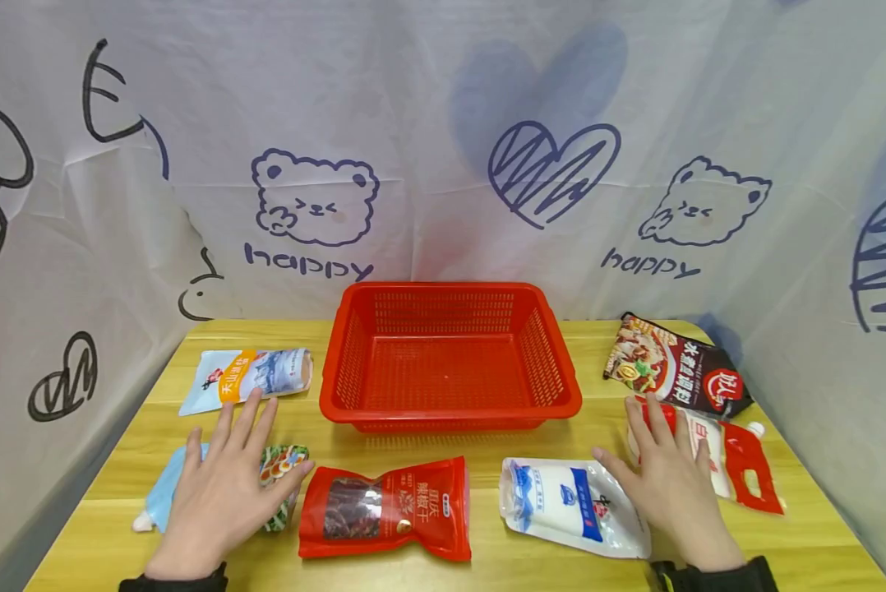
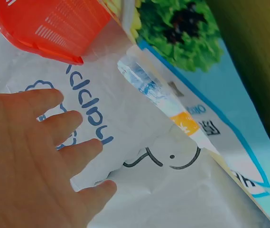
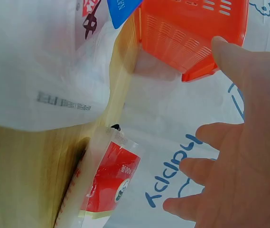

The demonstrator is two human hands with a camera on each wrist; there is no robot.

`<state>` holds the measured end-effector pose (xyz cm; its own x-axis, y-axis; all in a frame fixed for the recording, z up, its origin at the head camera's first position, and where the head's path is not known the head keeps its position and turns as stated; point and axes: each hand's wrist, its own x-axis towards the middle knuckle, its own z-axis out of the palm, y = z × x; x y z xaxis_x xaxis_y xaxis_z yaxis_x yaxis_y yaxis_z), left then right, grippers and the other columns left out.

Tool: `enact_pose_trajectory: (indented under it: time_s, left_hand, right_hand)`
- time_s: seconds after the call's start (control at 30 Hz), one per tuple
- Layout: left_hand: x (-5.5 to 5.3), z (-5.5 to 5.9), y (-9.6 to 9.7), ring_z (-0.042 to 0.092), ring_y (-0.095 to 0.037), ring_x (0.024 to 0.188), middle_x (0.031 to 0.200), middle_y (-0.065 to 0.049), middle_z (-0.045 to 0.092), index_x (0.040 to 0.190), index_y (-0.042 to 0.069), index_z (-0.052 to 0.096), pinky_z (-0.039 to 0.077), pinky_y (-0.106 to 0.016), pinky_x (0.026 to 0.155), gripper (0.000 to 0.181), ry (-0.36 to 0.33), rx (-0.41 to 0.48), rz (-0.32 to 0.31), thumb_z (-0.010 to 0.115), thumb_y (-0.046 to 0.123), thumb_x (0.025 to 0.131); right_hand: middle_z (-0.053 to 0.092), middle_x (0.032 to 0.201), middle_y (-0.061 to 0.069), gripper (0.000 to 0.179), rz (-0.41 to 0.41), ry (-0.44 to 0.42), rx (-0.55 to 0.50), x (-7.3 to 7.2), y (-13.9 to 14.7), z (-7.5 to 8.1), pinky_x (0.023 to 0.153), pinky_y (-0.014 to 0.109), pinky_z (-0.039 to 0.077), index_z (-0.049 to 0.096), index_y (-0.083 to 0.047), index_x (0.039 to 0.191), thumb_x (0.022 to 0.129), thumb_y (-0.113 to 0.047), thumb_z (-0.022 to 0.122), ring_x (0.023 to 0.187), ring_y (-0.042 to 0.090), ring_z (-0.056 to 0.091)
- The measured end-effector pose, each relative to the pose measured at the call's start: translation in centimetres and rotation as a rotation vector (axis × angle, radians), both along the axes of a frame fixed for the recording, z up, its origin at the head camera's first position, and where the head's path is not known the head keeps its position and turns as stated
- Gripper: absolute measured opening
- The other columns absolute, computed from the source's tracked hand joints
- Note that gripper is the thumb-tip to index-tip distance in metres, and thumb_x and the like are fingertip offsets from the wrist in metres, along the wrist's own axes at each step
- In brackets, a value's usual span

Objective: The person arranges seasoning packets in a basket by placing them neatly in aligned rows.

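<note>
taking the red basket as the centre of the clock, the left hand hangs at eight o'clock, its fingers spread wide and nearly straight with nothing in their hold, over the blue spouted pouch with a salad picture. the right hand is at four o'clock, fingers loosely extended and likewise holding nothing, over the red-and-white pouch with a handle cut-out, its thumb beside the white-and-blue pouch at about half past four. on the same wooden surface, the blue-and-orange pouch lies close to nine o'clock, the black pouch at three, and the red windowed pouch between six and seven. the step in hand looks like hovering, both hands poised above the packs. to do this well, i would keep the wrists level and settle on one pouch per hand before coming down. a soft pack is likely to sag and let its contents slide, so set the thumb opposite the fingers across its body rather than nipping a corner, and keep clear of the spout. at three o'clock the black pouch lies right up against the red-and-white one, so a careless grip there could drag both; come in from the free edge.
</note>
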<state>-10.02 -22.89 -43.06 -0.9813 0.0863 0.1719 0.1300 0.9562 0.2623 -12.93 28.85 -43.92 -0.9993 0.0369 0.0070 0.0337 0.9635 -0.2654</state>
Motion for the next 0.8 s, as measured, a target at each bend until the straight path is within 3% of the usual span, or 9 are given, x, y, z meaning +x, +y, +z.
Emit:
enact_pose_trajectory:
  time_s: [0.1, 0.4, 0.63, 0.8]
  left_hand:
    - [-0.1, 0.1, 0.3, 0.014, -0.05, 0.155, 0.171, -0.019, 0.019, 0.166, 0.008, 0.023, 0.003, -0.077, 0.117, 0.099, 0.016, 0.006, -0.017, 0.057, 0.069, 0.096]
    - [-0.8, 1.0, 1.5, 0.033, -0.048, 0.148, 0.168, -0.018, 0.028, 0.165, 0.012, 0.027, 0.024, -0.073, 0.116, 0.093, 0.099, 0.029, -0.097, 0.062, 0.064, 0.096]
    - [-1.8, 1.6, 2.8, 0.045, -0.04, 0.143, 0.165, -0.014, 0.038, 0.159, 0.007, 0.04, 0.038, -0.063, 0.113, 0.084, 0.276, 0.066, -0.244, 0.076, 0.042, 0.092]
    - [-2.7, 2.1, 3.8, 0.053, -0.038, 0.137, 0.158, -0.014, 0.047, 0.155, 0.008, 0.048, 0.047, -0.058, 0.107, 0.077, 0.353, 0.078, -0.33, 0.08, 0.033, 0.089]
  right_hand:
    - [0.012, 0.168, 0.03, 0.105, -0.001, 0.011, -0.006, 0.0, 0.0, 0.1, 0.107, 0.087, 0.004, 0.024, -0.006, 0.164, 0.092, -0.074, 0.057, 0.145, 0.067, 0.009]
    - [0.019, 0.165, 0.035, 0.1, -0.004, 0.067, -0.041, 0.0, 0.2, 0.6, 0.109, 0.084, 0.013, 0.022, -0.002, 0.164, 0.096, -0.067, 0.058, 0.145, 0.064, 0.017]
    - [0.027, 0.162, 0.035, 0.091, 0.028, 0.192, -0.064, -0.5, 0.0, 1.8, 0.109, 0.08, 0.024, 0.029, 0.002, 0.161, 0.099, -0.057, 0.061, 0.143, 0.062, 0.028]
    - [0.027, 0.163, 0.033, 0.086, 0.042, 0.23, -0.082, -1.4, 0.1, 3.0, 0.108, 0.078, 0.029, 0.028, 0.002, 0.161, 0.101, -0.048, 0.064, 0.144, 0.058, 0.03]
